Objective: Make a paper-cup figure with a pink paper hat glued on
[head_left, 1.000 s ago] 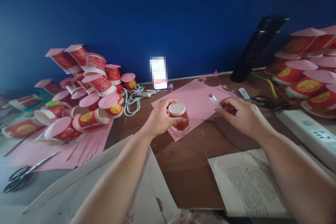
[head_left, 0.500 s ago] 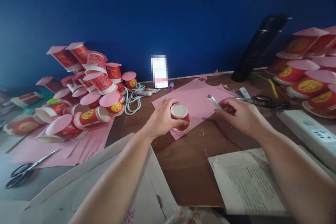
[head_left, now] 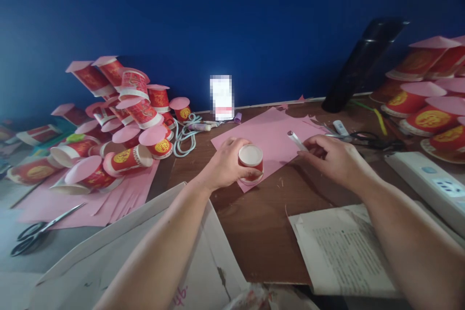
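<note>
My left hand (head_left: pixel 228 164) wraps round a red paper cup (head_left: pixel 257 169), thumb across its near side. The cup stands over the near corner of a pink paper sheet (head_left: pixel 269 131), its round white end facing up. In my right hand (head_left: pixel 325 152), a slim white tube (head_left: pixel 298 141), which looks like a glue stick, is pinched between thumb and fingers. Its round end points up and left, towards the cup but apart from it. The curled fingers of my right hand are partly hidden.
Red cups with pink paper tops are piled at left (head_left: pixel 136 111) and right (head_left: pixel 432 118). Scissors (head_left: pixel 47 227) lie at far left. A lit phone (head_left: pixel 222 97) and black flask (head_left: pixel 363 65) stand by the wall. A power strip (head_left: pixel 428 184) and printed papers (head_left: pixel 341 252) are at right.
Both hands keep their holds, with the cup and the white tube in nearly the same places. The whole view has shifted very slightly.
</note>
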`<state>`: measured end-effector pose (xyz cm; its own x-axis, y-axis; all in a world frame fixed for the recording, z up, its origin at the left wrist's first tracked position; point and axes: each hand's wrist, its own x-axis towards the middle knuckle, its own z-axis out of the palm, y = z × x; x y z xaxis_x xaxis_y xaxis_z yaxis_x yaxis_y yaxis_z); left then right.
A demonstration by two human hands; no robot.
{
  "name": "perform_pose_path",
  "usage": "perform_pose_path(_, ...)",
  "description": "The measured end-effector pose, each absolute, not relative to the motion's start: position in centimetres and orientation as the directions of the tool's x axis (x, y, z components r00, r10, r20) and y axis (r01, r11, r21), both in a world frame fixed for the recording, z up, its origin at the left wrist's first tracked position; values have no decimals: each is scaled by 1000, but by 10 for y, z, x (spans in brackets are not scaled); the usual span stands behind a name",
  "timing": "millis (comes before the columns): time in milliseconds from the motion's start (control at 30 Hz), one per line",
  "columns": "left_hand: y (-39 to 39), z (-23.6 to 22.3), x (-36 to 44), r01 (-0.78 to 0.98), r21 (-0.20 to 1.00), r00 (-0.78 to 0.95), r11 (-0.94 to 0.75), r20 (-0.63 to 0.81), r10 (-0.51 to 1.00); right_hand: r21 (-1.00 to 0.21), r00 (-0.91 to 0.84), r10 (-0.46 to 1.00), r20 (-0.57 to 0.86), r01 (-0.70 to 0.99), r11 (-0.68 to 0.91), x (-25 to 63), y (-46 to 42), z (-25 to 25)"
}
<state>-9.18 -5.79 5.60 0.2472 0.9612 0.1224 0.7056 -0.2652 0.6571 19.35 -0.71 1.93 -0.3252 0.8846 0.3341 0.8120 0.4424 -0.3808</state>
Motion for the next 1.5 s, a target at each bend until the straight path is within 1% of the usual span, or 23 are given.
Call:
perform_pose_path(500,-59,55,-92,715,648,254,-262,108,961,-386,-326,889,323,812,438,192,-8,19)
perform_pose_path(600,-59,56,-92,717,645,257,-264,108,960,-401,-319,891,324,806,435,192,-8,20)
perform_pose_path(767,-60,57,-93,729,621,273,-286,120,955,-446,-302,900,314,790,421,189,-10,23)
perform_pose_path(1033,-60,60,-92,751,581,290,-314,137,947,-452,-323,893,312,776,439,186,-13,23)
perform_pose_path(1167,-59,59,-92,751,580,292,-315,136,947,-454,-320,896,308,778,434,185,-13,24)
perform_pose_path(1267,-60,58,-92,743,591,292,-314,137,947,-518,-286,908,307,750,412,182,-14,25)
perform_pose_path(1333,-60,57,-92,734,599,296,-320,142,944,-628,-252,927,276,683,373,179,-16,26)
perform_pose_path(1433,-59,56,-92,729,600,304,-329,146,941,-814,-238,959,154,520,260,170,-21,28)
perform_pose_path(1500,-59,56,-92,729,598,308,-333,148,940,-880,-291,954,71,431,197,163,-27,30)
